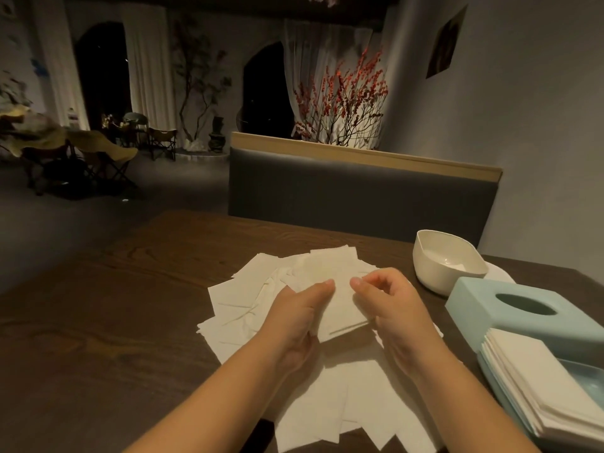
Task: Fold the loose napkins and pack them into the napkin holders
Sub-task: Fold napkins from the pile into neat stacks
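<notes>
A folded napkin (pixel 343 308) is held up between both hands over the heap of loose napkins (pixel 248 305).

The napkin is pinched at its left edge by the left hand (pixel 300 312), thumb on top, and at its right edge by the right hand (pixel 389 305), fingers curled round it; the hands are set close together, just above the dark wooden worktop (pixel 108 305). Loose white napkins are spread under and around the forearms, overlapping. To the right, a pale blue tissue-box holder (pixel 529 315) with an oval slot is seen, and a stack of folded napkins (pixel 536 384) is laid in a blue tray (pixel 585 374) just in front of it. A white bowl-shaped holder (pixel 444 259) is placed behind, near a grey upholstered bench back (pixel 359 194).
</notes>
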`<state>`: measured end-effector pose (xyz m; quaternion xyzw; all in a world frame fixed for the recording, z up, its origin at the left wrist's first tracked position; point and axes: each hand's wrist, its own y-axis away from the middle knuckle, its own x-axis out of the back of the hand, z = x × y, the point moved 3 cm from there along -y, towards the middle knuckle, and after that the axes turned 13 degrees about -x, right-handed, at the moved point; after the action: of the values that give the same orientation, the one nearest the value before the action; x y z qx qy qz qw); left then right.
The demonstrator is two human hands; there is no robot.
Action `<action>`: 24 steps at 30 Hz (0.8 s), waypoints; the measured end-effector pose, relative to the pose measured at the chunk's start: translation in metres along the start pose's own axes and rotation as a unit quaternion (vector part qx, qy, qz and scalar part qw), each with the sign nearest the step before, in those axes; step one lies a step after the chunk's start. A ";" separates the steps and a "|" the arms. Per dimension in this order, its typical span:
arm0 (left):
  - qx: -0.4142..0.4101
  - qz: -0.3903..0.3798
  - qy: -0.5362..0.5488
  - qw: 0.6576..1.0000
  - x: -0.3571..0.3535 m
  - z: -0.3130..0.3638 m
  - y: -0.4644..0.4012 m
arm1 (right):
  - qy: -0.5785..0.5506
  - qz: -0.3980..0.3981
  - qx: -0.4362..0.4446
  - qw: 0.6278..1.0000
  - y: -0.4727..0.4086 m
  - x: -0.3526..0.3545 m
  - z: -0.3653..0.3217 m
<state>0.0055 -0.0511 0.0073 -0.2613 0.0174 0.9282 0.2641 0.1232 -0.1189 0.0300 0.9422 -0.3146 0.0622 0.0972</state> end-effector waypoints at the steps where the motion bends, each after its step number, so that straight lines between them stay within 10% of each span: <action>1: -0.002 0.009 0.014 1.000 -0.001 0.002 0.002 | 0.002 -0.021 -0.018 1.000 0.000 0.004 -0.001; 6: -0.023 0.021 0.060 0.998 -0.016 0.001 0.012 | -0.046 -0.127 -0.066 0.989 0.019 0.013 0.004; 12: -0.022 -0.037 0.055 0.998 -0.037 -0.013 0.045 | -0.190 -0.063 -0.069 0.977 0.054 0.047 0.018; 24: -0.111 -0.260 -0.265 0.922 -0.066 -0.041 0.093 | -0.022 0.117 0.070 0.990 0.130 0.128 0.070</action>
<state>0.0267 -0.1701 -0.0055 -0.0284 -0.2249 0.8584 0.4603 0.1501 -0.3106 0.0035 0.9044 -0.4199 0.0739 0.0161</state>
